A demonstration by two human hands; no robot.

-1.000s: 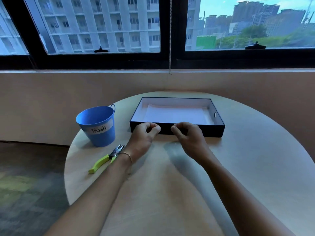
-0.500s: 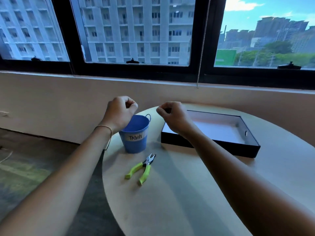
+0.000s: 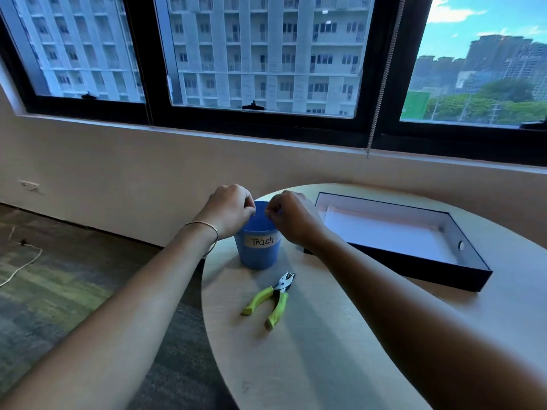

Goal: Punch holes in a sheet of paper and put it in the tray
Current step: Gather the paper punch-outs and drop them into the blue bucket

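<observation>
A pale round table stands by a beige wall under black-framed windows.

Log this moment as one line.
left hand: fingers curled, over trash bucket | right hand: same | punch: on table | paper: in tray

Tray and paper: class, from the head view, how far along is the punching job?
Done, apparently: a white sheet lies in the black tray, and the green-handled punch rests on the table, ungripped; holes are too small to confirm. In hand: the left hand and right hand hover pinched over the blue Trash bucket, perhaps dropping scraps, though none show. Left: seemingly only that clean-up.
</observation>
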